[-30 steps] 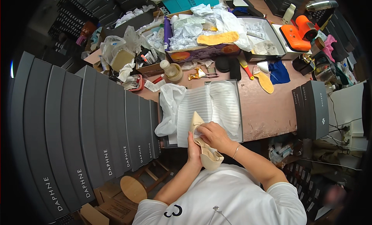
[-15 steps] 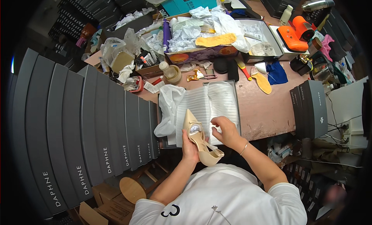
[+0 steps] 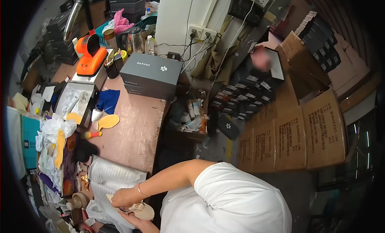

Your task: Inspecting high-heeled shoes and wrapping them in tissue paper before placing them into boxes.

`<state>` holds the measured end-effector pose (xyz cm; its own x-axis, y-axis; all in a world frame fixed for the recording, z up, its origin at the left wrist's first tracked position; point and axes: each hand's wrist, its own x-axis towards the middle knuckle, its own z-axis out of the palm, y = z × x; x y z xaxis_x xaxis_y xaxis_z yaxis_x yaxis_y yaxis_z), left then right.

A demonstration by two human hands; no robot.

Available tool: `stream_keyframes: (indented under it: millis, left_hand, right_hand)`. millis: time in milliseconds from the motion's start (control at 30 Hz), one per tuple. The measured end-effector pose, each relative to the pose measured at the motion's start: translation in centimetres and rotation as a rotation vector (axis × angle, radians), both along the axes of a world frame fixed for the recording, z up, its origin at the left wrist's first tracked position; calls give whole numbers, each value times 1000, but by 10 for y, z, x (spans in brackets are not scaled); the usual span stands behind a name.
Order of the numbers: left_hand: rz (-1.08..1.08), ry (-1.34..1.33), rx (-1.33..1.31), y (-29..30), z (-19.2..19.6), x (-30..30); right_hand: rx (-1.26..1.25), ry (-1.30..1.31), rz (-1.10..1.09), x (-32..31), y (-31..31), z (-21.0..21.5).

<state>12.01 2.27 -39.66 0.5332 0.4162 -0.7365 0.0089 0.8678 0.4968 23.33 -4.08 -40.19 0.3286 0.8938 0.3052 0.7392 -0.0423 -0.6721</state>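
Left hand (image 3: 135,221): I'm seeing it clasping the beige pointed-toe shoe (image 3: 147,212) from below.
Right hand (image 3: 124,197): covering the shoe's front; I cannot tell whether its hidden fingertips are gripping.
Shoe: poising beside the ribbed white packing sheet (image 3: 114,172).

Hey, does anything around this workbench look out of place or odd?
Yes: one dark box or lid seems to lie askew on the floor, outside the stacked dark boxes, so it looks dropped or misplaced.
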Motion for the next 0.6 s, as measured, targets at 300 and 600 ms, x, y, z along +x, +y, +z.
stream_keyframes:
  millis: [300, 600]
  left_hand:
    - [-54, -300, -28, 36, 10, -17]
    - [175, -153, -34, 3, 66, -19]
  right_hand:
    - [136, 80, -103, 27, 1, 28]
    - [67, -143, 97, -11, 34, 42]
